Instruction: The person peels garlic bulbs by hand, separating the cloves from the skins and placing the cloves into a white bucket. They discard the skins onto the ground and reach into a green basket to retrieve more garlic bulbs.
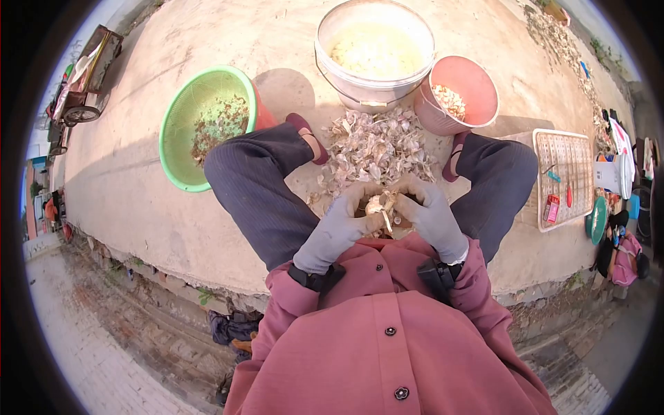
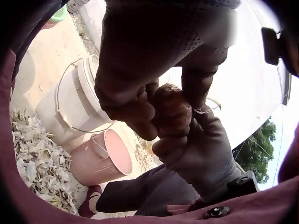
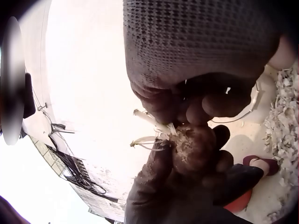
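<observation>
A garlic bulb (image 1: 375, 205) with a pale stalk is held between both gloved hands, over the lap of the seated person. My left hand (image 1: 340, 227) grips the bulb from its side, fingers curled round it. From the other side my right hand (image 1: 434, 216) pinches the bulb near its stalk with thumb and fingers. Close up in the right wrist view, the bulb (image 3: 195, 148) shows brown, dirty skin and split stalk ends (image 3: 148, 140). Fingers of both hands surround the bulb (image 2: 171, 108) in the left wrist view. Both gloves are grey, with darkened fingertips.
Garlic skins (image 1: 379, 146) lie heaped between the feet. Behind them stand a large white bucket (image 1: 373, 88) with pale contents and a pink bucket (image 1: 436, 114) holding cloves. A green mesh basket (image 1: 173, 162) with debris is at left; a white crate (image 1: 582, 162) bearing small tools is at right.
</observation>
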Motion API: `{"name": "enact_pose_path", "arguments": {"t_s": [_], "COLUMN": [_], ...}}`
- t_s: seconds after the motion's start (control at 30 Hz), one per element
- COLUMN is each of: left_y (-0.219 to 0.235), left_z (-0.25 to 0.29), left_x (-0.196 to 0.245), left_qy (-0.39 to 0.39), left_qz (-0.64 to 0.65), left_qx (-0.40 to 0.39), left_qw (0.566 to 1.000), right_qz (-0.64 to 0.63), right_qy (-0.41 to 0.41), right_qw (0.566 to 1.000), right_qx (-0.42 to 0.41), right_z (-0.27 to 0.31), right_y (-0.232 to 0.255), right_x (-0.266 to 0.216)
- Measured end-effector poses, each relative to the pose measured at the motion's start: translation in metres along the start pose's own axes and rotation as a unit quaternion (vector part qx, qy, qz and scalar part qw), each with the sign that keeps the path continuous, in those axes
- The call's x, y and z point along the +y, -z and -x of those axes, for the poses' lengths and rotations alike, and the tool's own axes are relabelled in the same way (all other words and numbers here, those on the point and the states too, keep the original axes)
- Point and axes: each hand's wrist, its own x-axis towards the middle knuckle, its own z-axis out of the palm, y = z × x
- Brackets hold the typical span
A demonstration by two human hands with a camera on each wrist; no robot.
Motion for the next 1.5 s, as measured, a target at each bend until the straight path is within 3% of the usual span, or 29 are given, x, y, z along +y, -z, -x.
{"name": "enact_pose_path", "arguments": {"t_s": [0.03, 0.1, 0.43, 0.5, 0.53, 0.6, 0.73, 0.8, 0.9, 1.03, 1.1, 1.13, 1.2, 1.23, 1.3, 1.37, 1.43, 1.5], "left_y": [-0.001, -0.005, -0.013, -0.015, -0.017, -0.027, -0.029, -0.027, -0.024, -0.025, -0.025, -0.027, -0.035, -0.036, -0.032, -0.028, -0.024, -0.019], "left_z": [0.001, 0.002, 0.005, 0.005, 0.006, 0.008, 0.008, 0.009, 0.011, 0.016, 0.014, 0.015, 0.019, 0.02, 0.017, 0.018, 0.015, 0.013], "left_x": [0.001, 0.003, 0.014, 0.015, 0.016, 0.017, 0.003, 0.013, 0.017, 0.024, 0.029, 0.031, 0.034, 0.03, 0.022, 0.023, 0.029, 0.026], "left_qy": [-0.001, 0.0, 0.007, 0.023, 0.022, -0.036, -0.046, -0.106, -0.086, -0.038, -0.048, -0.048, -0.009, -0.005, -0.028, -0.046, -0.012, -0.005], "left_qz": [-0.001, -0.029, -0.041, -0.057, -0.057, -0.138, -0.088, -0.163, -0.183, -0.131, -0.141, -0.141, -0.139, -0.139, -0.135, -0.086, 0.021, 0.008], "left_qx": [0.0, 0.023, 0.039, 0.059, 0.061, 0.071, 0.108, 0.118, 0.098, 0.091, 0.09, 0.091, 0.027, 0.028, 0.052, 0.065, 0.057, 0.069], "left_qw": [1.0, 0.999, 0.998, 0.996, 0.996, 0.987, 0.989, 0.974, 0.974, 0.986, 0.985, 0.985, 0.99, 0.99, 0.989, 0.993, 0.998, 0.998], "right_qz": [0.0, 0.139, 0.215, 0.179, 0.179, 0.188, 0.142, 0.09, 0.058, 0.084, 0.152, 0.152, 0.02, 0.018, 0.119, 0.09, 0.035, 0.021], "right_qy": [0.001, 0.052, 0.23, 0.183, 0.185, 0.134, 0.098, 0.068, 0.022, 0.044, 0.121, 0.122, -0.026, -0.029, 0.043, 0.006, -0.068, -0.08], "right_qw": [1.0, 0.989, 0.947, 0.958, 0.958, 0.953, 0.965, 0.978, 0.986, 0.983, 0.963, 0.964, 0.972, 0.972, 0.975, 0.981, 0.982, 0.984], "right_qx": [0.0, -0.009, 0.055, 0.132, 0.13, 0.197, 0.2, 0.176, 0.155, 0.155, 0.184, 0.183, 0.232, 0.232, 0.181, 0.175, 0.175, 0.158], "right_z": [0.0, 0.0, 0.004, 0.004, 0.003, 0.004, -0.004, -0.01, -0.01, -0.01, -0.016, -0.022, -0.03, -0.029, -0.027, -0.02, -0.023, -0.02], "right_y": [-0.001, -0.001, -0.008, -0.013, -0.017, -0.027, -0.029, -0.028, -0.031, -0.035, -0.034, -0.03, -0.022, -0.022, -0.02, -0.017, -0.001, 0.003], "right_x": [-0.003, -0.013, -0.009, -0.003, -0.004, -0.005, -0.008, 0.005, 0.01, 0.012, 0.018, 0.021, 0.026, 0.022, 0.0, -0.008, -0.005, 0.0]}}
